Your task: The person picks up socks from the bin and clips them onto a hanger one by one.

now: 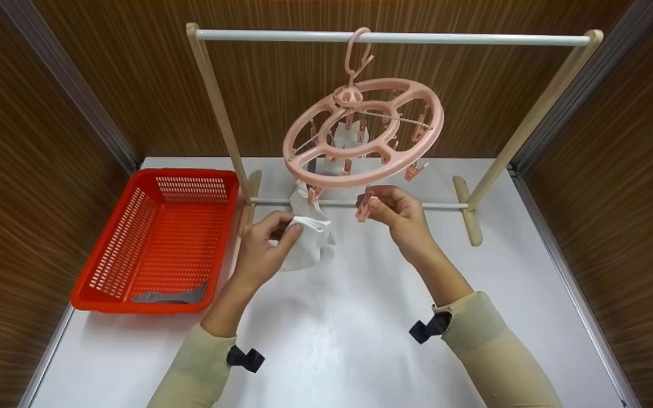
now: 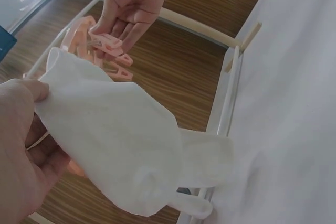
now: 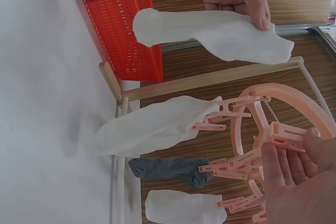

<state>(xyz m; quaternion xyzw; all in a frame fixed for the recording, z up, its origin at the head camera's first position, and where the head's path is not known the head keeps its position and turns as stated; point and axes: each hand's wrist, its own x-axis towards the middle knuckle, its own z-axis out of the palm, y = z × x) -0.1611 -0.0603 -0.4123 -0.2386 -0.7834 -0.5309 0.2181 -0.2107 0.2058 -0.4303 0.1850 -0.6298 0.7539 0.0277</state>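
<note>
My left hand point(image 1: 261, 252) pinches a white sock point(image 2: 115, 129) near its open cuff, with the foot hanging down. To its right, my right hand point(image 1: 408, 221) grips a pink clothespin point(image 1: 364, 208) between thumb and fingers. That clothespin hangs from the rim of a pink oval drying hanger point(image 1: 343, 181), which tilts down toward me. In the right wrist view, a white sock point(image 3: 157, 127), a grey sock point(image 3: 168, 168) and another white sock point(image 3: 184, 207) hang from other clips. Whether the gripped clothespin's jaws are apart is hard to tell.
A red plastic basket point(image 1: 134, 307) stands on the left of the white table, with a grey sock point(image 1: 170, 296) inside. The hanger hooks over the white bar point(image 1: 474, 39) of a rack with wooden legs point(image 1: 508, 150). Wood-patterned walls enclose the back and sides.
</note>
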